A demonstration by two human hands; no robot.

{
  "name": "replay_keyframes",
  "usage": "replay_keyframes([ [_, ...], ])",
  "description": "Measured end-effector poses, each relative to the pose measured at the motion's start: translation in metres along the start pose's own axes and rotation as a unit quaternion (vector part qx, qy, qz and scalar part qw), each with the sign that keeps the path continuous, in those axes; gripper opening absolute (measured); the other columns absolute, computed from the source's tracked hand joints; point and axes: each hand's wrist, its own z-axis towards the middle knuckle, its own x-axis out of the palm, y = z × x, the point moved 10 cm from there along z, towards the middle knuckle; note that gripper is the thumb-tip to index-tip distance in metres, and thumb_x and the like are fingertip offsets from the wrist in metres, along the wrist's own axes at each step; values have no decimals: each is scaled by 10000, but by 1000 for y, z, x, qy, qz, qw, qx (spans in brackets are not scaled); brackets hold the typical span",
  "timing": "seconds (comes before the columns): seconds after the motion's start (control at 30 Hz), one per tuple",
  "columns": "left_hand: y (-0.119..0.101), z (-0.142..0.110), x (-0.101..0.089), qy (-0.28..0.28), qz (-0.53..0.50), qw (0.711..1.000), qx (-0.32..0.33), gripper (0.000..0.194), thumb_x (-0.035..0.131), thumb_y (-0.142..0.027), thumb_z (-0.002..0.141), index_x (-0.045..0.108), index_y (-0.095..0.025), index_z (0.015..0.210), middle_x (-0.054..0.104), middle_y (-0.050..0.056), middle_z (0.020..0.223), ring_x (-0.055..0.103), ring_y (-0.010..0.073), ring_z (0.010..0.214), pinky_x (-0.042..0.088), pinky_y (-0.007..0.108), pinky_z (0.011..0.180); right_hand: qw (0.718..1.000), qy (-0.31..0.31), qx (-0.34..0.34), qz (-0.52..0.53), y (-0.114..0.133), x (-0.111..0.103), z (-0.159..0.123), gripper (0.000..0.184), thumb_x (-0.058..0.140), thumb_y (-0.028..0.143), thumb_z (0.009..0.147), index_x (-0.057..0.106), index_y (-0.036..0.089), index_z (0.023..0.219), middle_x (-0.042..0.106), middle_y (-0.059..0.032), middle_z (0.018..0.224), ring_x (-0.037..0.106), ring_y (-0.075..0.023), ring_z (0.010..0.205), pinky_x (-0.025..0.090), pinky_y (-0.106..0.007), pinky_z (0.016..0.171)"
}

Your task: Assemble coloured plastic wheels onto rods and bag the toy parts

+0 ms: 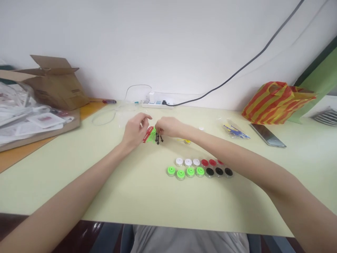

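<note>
My left hand (136, 129) is beside a small group of plastic sticks, its fingers curved and apart, with nothing visible in them. Thin red sticks (148, 134) lie right by its thumb, with bright green sticks (152, 135) next to them. Over the black arrow-tipped sticks (158, 138) at the right of this group, my right hand (168, 126) has its fingertips pinched together. What is between them is too small to make out. Nearer me are two rows of round clear-based pieces: white (188, 162), red (204, 162), green (190, 172) and black (210, 172). My right forearm partly covers the red ones.
A yellow round piece (187, 142) lies under my right forearm. Farther right are a bag of blue and yellow sticks (236, 131), a phone (268, 135) and a striped bag (273, 103). A power strip (155, 105) sits by the wall; a cardboard box (60, 88) stands left.
</note>
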Motion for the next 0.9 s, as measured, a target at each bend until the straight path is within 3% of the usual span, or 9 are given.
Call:
replay_keyframes([
  [0.3,1,-2,6,-10,-4,1000,18,271,472,-178,935,711,-207,1058,746,35,1024,653,171,809,495,301,722,999,11,31,-27,-15,13,7,211,635,139,891,793,161,1029,777,-133,1090,688,-230,910,345,-281,648],
  [0.6,6,0,5,-18,12,1000,11,265,478,-188,938,713,-214,1058,751,35,987,656,180,796,492,309,703,999,-36,10,-16,-4,-3,17,237,597,60,856,792,168,939,778,-97,990,670,-208,855,310,-281,621],
  [0.9,23,5,-25,-102,36,994,-17,306,431,-133,929,711,-197,1032,674,29,832,611,171,735,454,305,702,999,-44,-29,5,2,6,53,215,674,116,878,802,184,1037,764,-123,1130,683,-236,986,354,-275,667],
])
